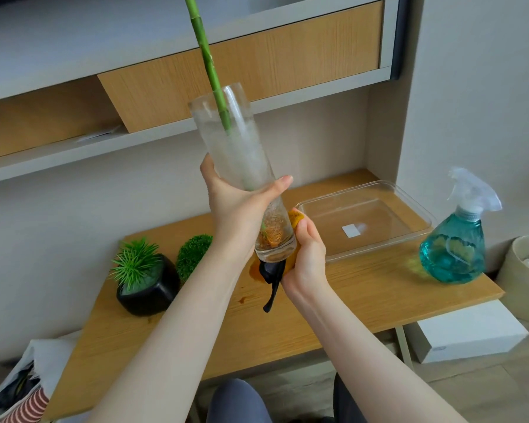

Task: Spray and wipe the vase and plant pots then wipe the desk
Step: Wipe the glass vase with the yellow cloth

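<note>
Vase [226, 138] gripped in left hand [235, 206], cloth [293, 236] in right hand [306, 257]

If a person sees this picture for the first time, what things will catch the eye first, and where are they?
First comes the tall glass vase in the middle, lifted above the desk and tilted, with a long green stem rising out of it. The left hand grips its middle, while the right hand presses a yellow cloth against its base. At the right edge of the desk stands a blue spray bottle.
</note>
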